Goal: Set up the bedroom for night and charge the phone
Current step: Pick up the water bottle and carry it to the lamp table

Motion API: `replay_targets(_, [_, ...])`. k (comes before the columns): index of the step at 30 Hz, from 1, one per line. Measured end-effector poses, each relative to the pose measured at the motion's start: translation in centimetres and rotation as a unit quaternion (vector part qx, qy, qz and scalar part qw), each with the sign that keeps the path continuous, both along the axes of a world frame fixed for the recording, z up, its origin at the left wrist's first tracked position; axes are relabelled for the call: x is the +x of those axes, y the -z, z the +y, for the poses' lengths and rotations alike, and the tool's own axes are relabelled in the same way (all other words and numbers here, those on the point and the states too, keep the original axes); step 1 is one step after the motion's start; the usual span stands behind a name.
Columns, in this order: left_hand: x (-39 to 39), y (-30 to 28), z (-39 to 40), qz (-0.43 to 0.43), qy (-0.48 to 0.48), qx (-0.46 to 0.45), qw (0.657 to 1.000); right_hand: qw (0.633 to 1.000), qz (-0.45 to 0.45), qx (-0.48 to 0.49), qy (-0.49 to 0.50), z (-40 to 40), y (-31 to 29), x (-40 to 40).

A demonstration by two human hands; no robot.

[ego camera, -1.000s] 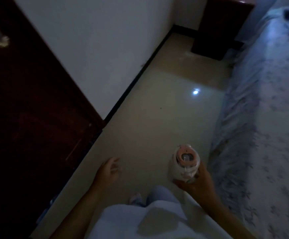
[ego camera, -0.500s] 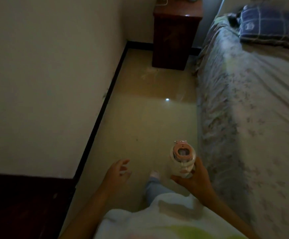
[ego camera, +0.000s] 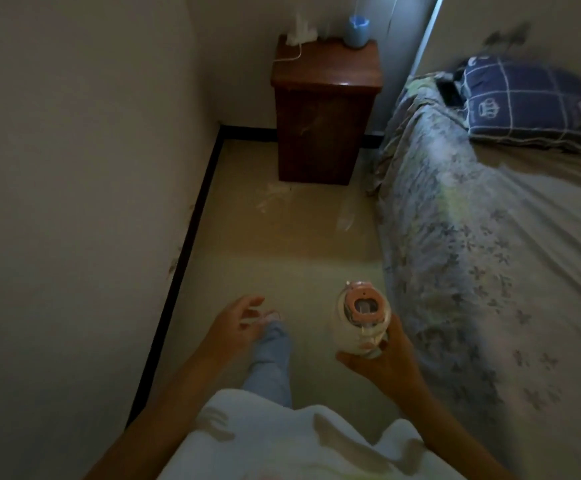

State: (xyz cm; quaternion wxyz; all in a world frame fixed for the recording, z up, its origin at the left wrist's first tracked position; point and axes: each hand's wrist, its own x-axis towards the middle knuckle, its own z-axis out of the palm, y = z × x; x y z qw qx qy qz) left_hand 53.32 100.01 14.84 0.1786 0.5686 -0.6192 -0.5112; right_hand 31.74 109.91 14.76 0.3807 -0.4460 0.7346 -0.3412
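Observation:
My right hand [ego camera: 386, 365] grips a clear water bottle [ego camera: 360, 320] with a pink lid, held upright low in the view. To its left my left hand [ego camera: 237, 323] hangs free, fingers spread, holding nothing. Ahead stands a dark wooden nightstand [ego camera: 323, 109] in the corner. On its top sit a white charger with a cable [ego camera: 297, 39] and a small blue device [ego camera: 357, 31]. A dark flat object, perhaps the phone [ego camera: 450, 91], lies on the bed beside the pillow; blur keeps me from being sure.
A bed [ego camera: 510, 258] with a floral sheet fills the right side, with a blue checked pillow [ego camera: 528, 102] at its head. A white wall [ego camera: 74, 168] with a black skirting runs along the left. A strip of beige floor [ego camera: 275, 244] leads to the nightstand.
The view has swung from the dark door toward the corner, and the nightstand and pillow are nearer and in full view. My right hand keeps holding the bottle; my left hand stays empty.

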Motion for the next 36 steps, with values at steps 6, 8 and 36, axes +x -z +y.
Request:
replay_targets(6, [-4.0,0.8,-15.1,-0.024,0.053,0.013,0.998,0.994,0.029,0.036,0.104,-12.4,0.3,-4.0])
replay_targets(8, [-5.8,0.3,-20.5,-0.023,0.082,0.003,0.996,0.990,0.030,0.035,0.130,-16.6,-0.3,-5.9])
replay_targets(36, [-37.7,0.3,-64.1,0.018,-0.036,0.021,0.999,0.998,0.033,0.029,0.039,-66.1,-3.0,-39.7])
